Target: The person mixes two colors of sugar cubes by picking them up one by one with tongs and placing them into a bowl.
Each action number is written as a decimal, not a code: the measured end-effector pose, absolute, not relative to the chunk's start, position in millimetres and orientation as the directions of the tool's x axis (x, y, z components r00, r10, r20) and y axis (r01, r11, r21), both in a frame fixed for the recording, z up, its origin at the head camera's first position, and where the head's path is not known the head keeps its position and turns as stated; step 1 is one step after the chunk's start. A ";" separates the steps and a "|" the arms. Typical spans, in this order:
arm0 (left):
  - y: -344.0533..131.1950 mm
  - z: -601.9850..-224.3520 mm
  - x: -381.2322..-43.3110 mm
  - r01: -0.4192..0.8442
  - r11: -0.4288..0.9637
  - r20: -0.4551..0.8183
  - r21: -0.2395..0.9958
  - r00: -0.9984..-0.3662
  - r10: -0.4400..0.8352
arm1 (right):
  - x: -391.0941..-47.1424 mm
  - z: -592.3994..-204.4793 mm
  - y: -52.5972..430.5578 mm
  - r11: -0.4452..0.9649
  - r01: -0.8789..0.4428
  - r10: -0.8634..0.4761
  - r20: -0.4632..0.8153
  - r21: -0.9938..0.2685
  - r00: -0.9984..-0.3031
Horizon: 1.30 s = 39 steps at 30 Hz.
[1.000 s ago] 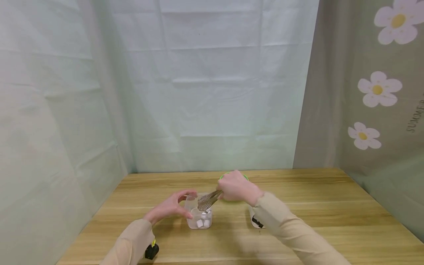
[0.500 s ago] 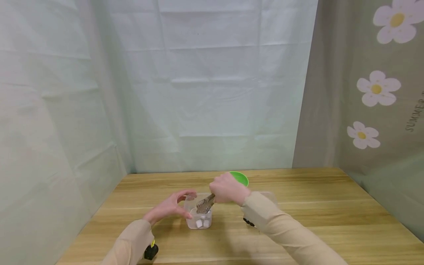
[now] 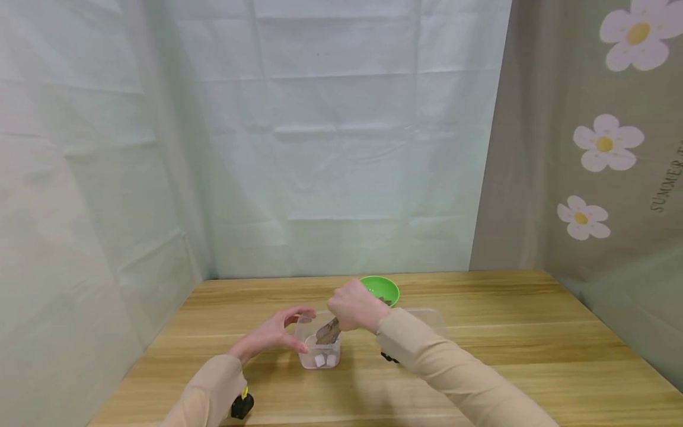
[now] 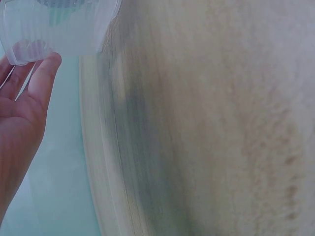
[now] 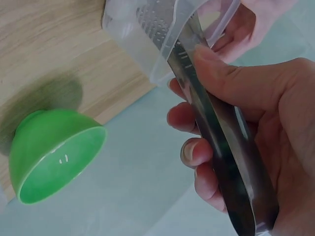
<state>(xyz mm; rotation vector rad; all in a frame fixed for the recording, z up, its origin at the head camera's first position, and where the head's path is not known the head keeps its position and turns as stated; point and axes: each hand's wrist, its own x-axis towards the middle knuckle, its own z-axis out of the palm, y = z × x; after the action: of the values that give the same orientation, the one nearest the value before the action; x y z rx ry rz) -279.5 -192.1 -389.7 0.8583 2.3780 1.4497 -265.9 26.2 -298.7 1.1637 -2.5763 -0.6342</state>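
Observation:
My left hand (image 3: 277,333) holds a clear plastic container (image 4: 64,34) from its left side, thumb and fingers spread round its wall. Several white cubes (image 3: 320,360) lie at the container's bottom. In my right hand (image 3: 354,305) are metal tongs (image 5: 216,123), gripped along the arms with the thumb on one side and the fingers on the other. Their perforated heads reach down inside the container, close over the cubes. In the right wrist view the container wall covers part of the heads; I cannot tell if a cube is between them.
Behind the right hand a green bowl (image 3: 380,289) stands on the wooden table (image 3: 507,332). A second clear container (image 3: 431,319) is partly hidden by the right sleeve, with small black pieces (image 3: 389,357) showing at its front. A curtain (image 3: 341,178) hangs beyond the table.
The right hand has moved left and lowered the tongs' heads into the container. More of the green bowl and the second container shows. The left hand has stayed on the container.

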 end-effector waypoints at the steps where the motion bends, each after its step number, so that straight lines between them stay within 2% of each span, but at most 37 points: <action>1: -192.4 -389.7 -279.5 0.364 0.342 0.106 0.866 -0.803 0.586 | -266.2 -299.5 25.6 0.583 -0.650 -0.760 0.043 0.487 -0.649; 7: -192.8 -390.5 -280.2 0.367 0.351 0.105 0.861 -0.804 0.585 | -267.7 -301.1 30.0 0.573 -0.667 -0.782 0.075 0.476 -0.619; 23: -191.3 -389.9 -278.8 0.343 0.350 0.090 0.871 -0.814 0.574 | -279.2 -298.4 69.5 0.620 -0.750 -0.784 0.153 0.231 -0.601; 33: -190.4 -388.1 -274.3 0.324 0.342 0.084 0.882 -0.822 0.563 | -283.6 -304.6 89.8 0.597 -0.800 -0.786 0.242 0.058 -0.568; 39: -190.6 -389.3 -275.3 0.320 0.356 0.079 0.878 -0.830 0.552 | -282.9 -305.4 95.6 0.602 -0.798 -0.766 0.254 -0.035 -0.590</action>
<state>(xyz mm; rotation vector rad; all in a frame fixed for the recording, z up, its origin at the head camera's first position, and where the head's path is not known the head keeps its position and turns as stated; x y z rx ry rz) -275.3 -190.6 -389.3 0.7829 2.3882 1.4659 -282.9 95.6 -305.4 1.2955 -2.6160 0.2143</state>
